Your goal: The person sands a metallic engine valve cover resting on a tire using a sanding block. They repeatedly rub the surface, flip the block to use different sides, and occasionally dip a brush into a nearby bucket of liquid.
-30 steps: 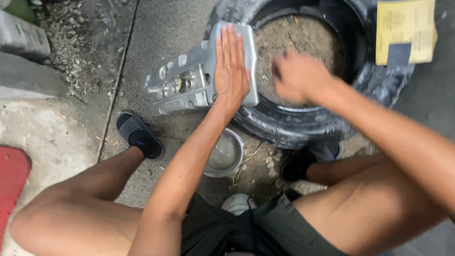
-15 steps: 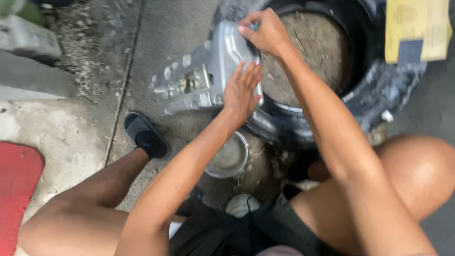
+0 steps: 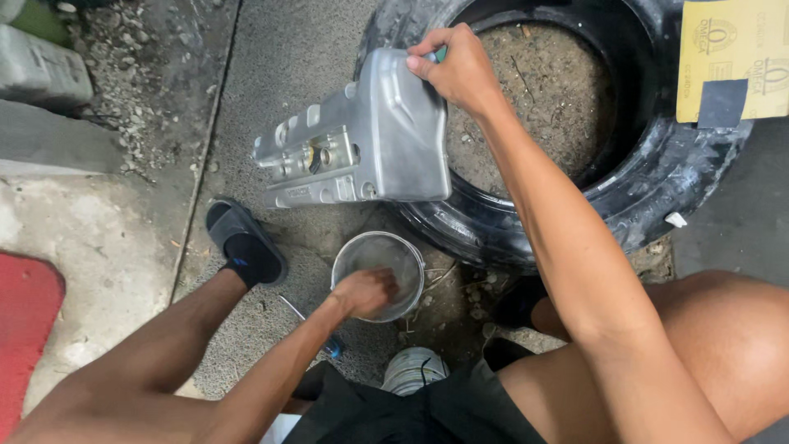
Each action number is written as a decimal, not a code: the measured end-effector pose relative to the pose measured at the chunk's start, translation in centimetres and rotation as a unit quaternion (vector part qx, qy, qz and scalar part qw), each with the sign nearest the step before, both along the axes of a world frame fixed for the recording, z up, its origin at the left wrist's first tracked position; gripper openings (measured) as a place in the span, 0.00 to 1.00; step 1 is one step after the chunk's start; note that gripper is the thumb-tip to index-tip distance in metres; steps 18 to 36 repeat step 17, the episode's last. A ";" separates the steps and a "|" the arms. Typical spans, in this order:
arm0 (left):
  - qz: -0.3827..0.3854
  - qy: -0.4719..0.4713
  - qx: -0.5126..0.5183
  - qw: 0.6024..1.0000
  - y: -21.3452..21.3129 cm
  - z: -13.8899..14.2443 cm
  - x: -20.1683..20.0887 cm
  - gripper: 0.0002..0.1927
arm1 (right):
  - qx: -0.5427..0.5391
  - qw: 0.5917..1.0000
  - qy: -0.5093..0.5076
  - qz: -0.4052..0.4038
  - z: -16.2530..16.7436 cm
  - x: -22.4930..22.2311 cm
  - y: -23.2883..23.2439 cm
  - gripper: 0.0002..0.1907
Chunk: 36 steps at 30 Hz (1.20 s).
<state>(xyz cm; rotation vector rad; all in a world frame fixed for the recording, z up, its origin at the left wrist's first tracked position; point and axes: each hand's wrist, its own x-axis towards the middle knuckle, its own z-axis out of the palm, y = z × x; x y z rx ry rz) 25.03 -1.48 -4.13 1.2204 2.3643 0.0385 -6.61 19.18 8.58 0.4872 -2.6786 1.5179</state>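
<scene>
Down on the ground lies a big black tire (image 3: pixel 657 189) with dirt and bits of twig inside its hole, and a silver metal cover (image 3: pixel 362 148) leans on its rim. The right hand (image 3: pixel 456 70) is curled tight around the cover's top corner. Just below, the left hand (image 3: pixel 362 292) dips into a small round bowl (image 3: pixel 407 259), fingers bent, but I cannot tell if it holds anything.
</scene>
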 end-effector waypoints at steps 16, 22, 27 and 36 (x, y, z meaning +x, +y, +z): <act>0.396 -0.277 0.101 0.870 5.2 -5.4 -2.6 0.20 | -0.045 0.999 0.007 0.015 -3.4 0.7 1.3 0.12; 0.404 -0.271 0.103 0.868 4.6 -5.4 -3.6 0.20 | -0.046 0.999 0.009 0.021 -3.5 0.1 1.6 0.13; 0.404 -0.271 0.103 0.868 4.6 -5.4 -3.6 0.20 | -0.046 0.999 0.009 0.021 -3.5 0.1 1.6 0.13; 0.404 -0.271 0.103 0.868 4.6 -5.4 -3.6 0.20 | -0.046 0.999 0.009 0.021 -3.5 0.1 1.6 0.13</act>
